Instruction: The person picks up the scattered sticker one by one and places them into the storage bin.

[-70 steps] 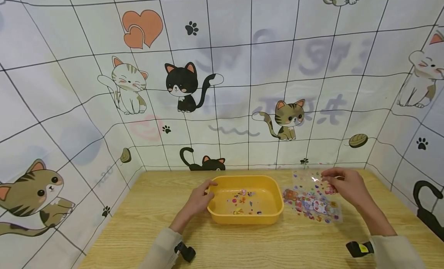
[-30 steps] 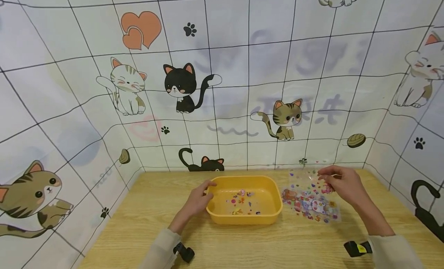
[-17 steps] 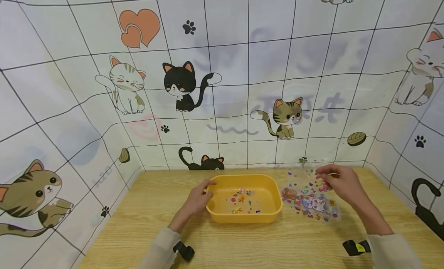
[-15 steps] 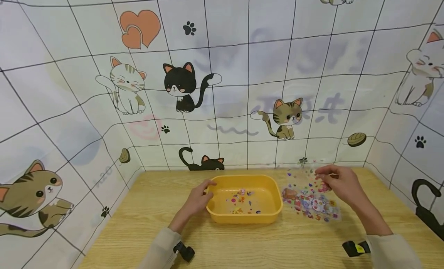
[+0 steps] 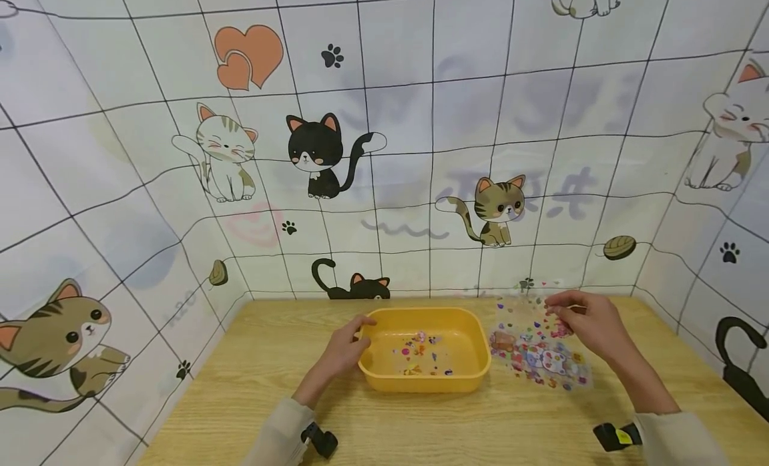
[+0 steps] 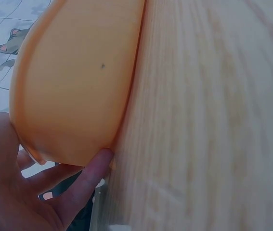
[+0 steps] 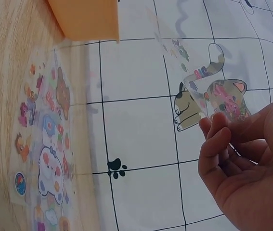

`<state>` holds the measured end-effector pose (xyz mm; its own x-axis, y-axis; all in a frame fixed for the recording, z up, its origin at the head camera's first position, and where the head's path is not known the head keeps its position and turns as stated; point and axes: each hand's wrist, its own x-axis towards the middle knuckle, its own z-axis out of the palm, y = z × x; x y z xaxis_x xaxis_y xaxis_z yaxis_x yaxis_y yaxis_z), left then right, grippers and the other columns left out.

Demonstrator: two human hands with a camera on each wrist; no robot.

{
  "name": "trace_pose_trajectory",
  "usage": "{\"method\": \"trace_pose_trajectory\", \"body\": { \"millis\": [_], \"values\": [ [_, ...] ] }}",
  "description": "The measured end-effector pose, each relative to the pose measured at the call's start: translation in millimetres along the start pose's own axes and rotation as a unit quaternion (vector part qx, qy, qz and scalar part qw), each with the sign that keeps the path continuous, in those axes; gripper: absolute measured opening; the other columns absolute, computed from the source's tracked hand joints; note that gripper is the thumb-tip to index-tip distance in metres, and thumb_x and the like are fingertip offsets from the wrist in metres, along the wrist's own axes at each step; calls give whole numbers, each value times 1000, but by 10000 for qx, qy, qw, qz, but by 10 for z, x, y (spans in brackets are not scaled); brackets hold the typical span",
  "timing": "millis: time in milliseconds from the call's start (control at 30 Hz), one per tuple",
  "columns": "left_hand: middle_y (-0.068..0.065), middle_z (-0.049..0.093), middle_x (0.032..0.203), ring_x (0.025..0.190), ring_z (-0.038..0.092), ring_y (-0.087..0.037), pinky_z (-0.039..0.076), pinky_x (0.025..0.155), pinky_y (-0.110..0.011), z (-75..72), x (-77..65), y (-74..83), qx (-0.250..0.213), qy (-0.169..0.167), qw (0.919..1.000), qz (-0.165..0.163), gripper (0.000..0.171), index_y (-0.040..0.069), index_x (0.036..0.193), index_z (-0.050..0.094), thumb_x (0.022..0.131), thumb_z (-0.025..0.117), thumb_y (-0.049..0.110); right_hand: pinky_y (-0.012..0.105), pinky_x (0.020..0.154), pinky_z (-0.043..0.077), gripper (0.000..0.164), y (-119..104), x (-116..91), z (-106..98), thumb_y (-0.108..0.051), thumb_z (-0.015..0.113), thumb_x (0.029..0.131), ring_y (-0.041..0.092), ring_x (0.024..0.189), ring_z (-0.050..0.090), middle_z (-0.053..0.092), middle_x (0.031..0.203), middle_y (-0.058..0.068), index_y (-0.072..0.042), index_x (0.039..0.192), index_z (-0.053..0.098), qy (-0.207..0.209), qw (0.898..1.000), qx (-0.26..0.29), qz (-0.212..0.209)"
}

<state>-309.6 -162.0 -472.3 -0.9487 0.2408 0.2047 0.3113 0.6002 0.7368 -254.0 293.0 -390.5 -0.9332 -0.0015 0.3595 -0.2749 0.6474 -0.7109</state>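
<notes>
A yellow plastic basin (image 5: pixel 425 384) sits on the table with several small colourful stickers (image 5: pixel 411 370) scattered on its floor. My left hand (image 5: pixel 342 349) holds the basin's left end; in the left wrist view its fingers lie against the outer wall. Right of the basin, my right hand (image 5: pixel 591 322) pinches a clear sticker sheet (image 7: pixel 187 60) between thumb and fingers. That sheet is raised, with a pink sticker (image 7: pixel 225 100) showing close to the fingertips. Below it, more transparent sticker sheets (image 5: pixel 553 361) with cartoon animals lie on the table, overlapping.
The light wooden table (image 5: pixel 420 429) ends at a white wall covering (image 5: pixel 396 272) printed with cats and grid lines. Similar sheeting closes both sides. A black wrist camera (image 5: pixel 320 440) sits at the left sleeve, another black device (image 5: pixel 617 437) at the right one.
The raised sheet in my right hand has shifted slightly left, with the fingers still pinching it. My left hand stays on the basin, and the stickers inside look the same.
</notes>
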Motion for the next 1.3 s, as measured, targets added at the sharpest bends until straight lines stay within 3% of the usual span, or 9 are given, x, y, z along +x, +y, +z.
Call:
{"method": "trace_pose_trajectory", "body": {
  "millis": [400,633,833,1300],
  "values": [
    [-18,59,146,102,68,-33,60,70,-35,6,-22,9,-184,-113,9996,-166,36,12,133,63,98,55,10,28,54,50,25,-46,44,70,-8,55,105,11,61,52,71,107,26,7,119,69,-171,9998,83,-69],
    [-21,60,143,107,69,-36,61,70,-38,14,-14,-37,-218,-99,9996,-124,37,13,133,63,97,55,11,29,55,55,27,-144,100,113,-9,53,106,18,61,56,71,109,27,8,122,68,-312,9992,232,-46],
    [-21,62,140,102,70,-34,60,61,-33,12,-3,-35,-285,-129,9994,-130,37,12,133,63,97,55,10,28,55,55,26,-197,151,147,-8,53,106,13,63,58,71,109,27,8,121,67,-383,9989,276,-20],
    [-16,62,142,105,69,-32,60,82,-43,-11,-9,-24,-106,-80,9999,-28,36,14,132,63,97,55,12,28,55,53,24,-323,230,265,-6,55,104,14,63,60,71,113,26,5,120,70,-594,9977,287,-134]
  ]
}}
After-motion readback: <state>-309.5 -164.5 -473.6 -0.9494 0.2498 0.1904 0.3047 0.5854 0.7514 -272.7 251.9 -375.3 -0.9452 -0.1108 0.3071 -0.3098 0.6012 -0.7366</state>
